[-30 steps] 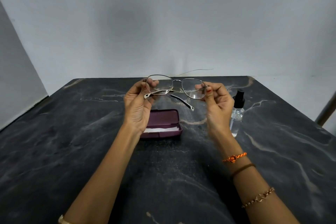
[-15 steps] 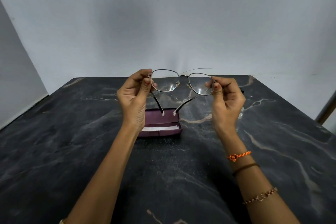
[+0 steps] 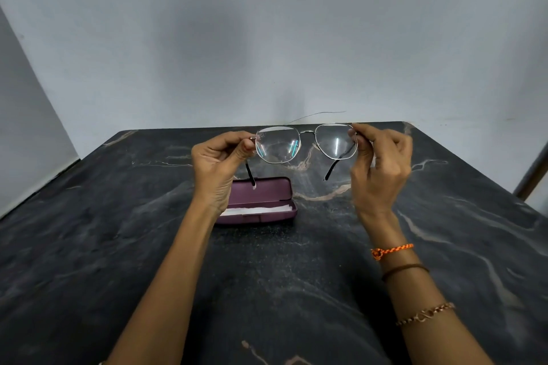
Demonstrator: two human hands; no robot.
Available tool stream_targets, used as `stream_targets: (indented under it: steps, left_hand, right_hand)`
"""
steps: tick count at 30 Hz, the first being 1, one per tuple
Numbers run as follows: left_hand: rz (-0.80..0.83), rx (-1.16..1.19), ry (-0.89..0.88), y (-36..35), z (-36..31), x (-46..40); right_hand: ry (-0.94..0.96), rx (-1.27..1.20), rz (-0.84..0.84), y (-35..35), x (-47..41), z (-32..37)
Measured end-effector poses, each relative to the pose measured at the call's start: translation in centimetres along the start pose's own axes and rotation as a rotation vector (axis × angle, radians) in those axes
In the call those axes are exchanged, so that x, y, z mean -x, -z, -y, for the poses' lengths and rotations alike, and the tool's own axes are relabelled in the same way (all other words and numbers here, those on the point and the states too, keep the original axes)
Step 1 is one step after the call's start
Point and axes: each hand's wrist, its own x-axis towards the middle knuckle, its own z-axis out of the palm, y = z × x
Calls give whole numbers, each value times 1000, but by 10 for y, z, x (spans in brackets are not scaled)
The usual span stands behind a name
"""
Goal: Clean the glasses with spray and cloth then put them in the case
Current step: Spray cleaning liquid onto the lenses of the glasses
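Glasses [image 3: 307, 142] up in the air, held level above the worktop [image 3: 89, 246], temples unfolded and pointing down. Left hand [image 3: 218, 163] pinches one end of the frame, right hand [image 3: 381, 166] pinches the other, fingers [image 3: 353, 135] curled tight on the thin metal. Risk: a thumb smearing a lens, or a twist bending the frame. Below the glasses the purple case [image 3: 261, 201] lies open, white cloth [image 3: 255, 210] inside, bare dark stone all around it.
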Motion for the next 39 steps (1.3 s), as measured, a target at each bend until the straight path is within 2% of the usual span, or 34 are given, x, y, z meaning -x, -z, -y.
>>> stream_targets:
  steps: [4,9,15,19,24,28,32,39]
  left_hand:
    - [114,61,116,3,-5,-1]
    - [281,-78,44,-1,-15,1]
    - [342,-470,-232,-16,-13,5]
    - [388,-672,-454,-18,-10,7]
    - [413,-863,-717,-16,-3,6]
    - [369,-998,-845,-8,6,8]
    - [274,-1026,-885,-6,8,7]
    - [247,-955,-908,-16,9,8]
  right_hand:
    - [-18,65,-6,1,-3,0]
    - [-68,66,-21,4,-8,-6]
    - [-96,59,-95,11,-11,-13]
    - [-152,53,-50,13,-13,-15]
    - [-210,-22,32,17,-17,-15]
    - [-115,24,73,21,-17,-17]
    - [-95,62,118,20,-13,-20]
    - [-294,-53,185,19,-12,-21]
